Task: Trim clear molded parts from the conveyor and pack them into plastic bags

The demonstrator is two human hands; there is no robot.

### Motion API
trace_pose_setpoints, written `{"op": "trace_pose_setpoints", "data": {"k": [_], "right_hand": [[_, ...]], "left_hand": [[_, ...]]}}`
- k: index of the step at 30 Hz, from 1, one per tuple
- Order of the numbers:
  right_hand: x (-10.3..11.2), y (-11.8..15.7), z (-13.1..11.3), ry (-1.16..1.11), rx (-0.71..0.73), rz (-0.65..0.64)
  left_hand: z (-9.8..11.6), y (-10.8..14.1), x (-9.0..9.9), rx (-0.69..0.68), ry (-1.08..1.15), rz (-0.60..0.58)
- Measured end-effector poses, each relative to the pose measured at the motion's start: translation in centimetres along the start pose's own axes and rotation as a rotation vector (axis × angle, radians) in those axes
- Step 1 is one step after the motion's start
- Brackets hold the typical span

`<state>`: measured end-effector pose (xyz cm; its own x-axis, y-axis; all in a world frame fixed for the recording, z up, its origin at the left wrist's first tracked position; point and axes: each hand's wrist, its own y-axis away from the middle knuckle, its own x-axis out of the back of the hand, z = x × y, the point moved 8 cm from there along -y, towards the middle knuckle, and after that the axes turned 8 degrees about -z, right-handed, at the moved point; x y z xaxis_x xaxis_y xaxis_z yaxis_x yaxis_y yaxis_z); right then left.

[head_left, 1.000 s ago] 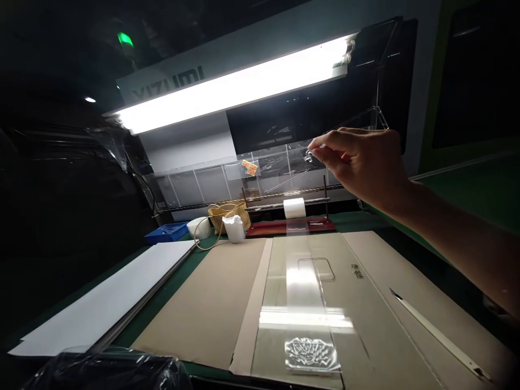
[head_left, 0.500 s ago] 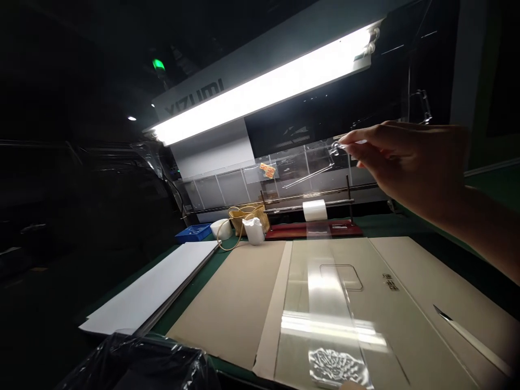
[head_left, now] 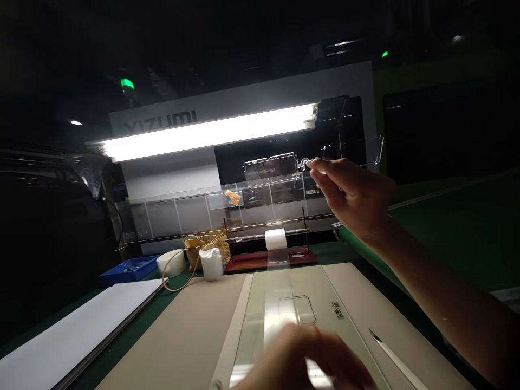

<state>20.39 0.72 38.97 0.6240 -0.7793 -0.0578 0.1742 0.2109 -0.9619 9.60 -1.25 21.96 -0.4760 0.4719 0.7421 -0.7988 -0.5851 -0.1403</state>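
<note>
My right hand [head_left: 349, 192] is raised at the right of centre, thumb and fingertips pinched on the small joint of a clear plastic part [head_left: 270, 168], whose rectangular frames spread out on both sides of the fingers. Low at the front edge, my left hand [head_left: 304, 360] is blurred, back up with the fingers curved, over the clear film strip [head_left: 278, 292] on the work board; whether it holds anything is hidden. A pen-like knife [head_left: 394, 355] lies on the board to the right.
A film roll [head_left: 275, 239] hangs on a rod behind the board. Left of it stand a white cup-like container [head_left: 212, 264], a woven basket [head_left: 221, 246], a white roll [head_left: 170, 264] and a blue tray [head_left: 130, 271]. White sheets [head_left: 89, 325] lie stacked at left. A lamp [head_left: 211, 131] hangs above.
The view has shifted, and the clear part has turned so its frame shows flatter to the camera. My left hand has come further into view at the bottom. The crinkled film there no longer shows.
</note>
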Motion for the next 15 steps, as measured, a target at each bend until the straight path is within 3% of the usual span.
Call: {"op": "trace_pose_setpoints", "data": {"k": [2,3,5,7,11,15], "right_hand": [[0.3,-0.2,0.0,0.018,0.012,0.005],[0.5,-0.2,0.0,0.020,0.020,0.011],[0.9,-0.3,-0.3,0.024,0.049,0.021],[1.2,-0.4,-0.8,0.039,0.089,0.034],[1.9,-0.6,-1.8,0.086,0.144,0.083],[2.1,-0.7,-2.5,0.095,0.194,0.099]], "left_hand": [[1.1,0.5,6.7,0.000,-0.245,0.396],[2.4,1.4,9.8,-0.018,-0.471,0.598],[5.4,3.1,13.5,-0.106,-0.938,0.885],[7.4,4.1,15.5,-0.135,-1.241,1.068],[9.6,4.6,17.1,-0.134,-1.330,1.269],[11.2,1.9,16.0,-0.192,-1.351,1.168]]}}
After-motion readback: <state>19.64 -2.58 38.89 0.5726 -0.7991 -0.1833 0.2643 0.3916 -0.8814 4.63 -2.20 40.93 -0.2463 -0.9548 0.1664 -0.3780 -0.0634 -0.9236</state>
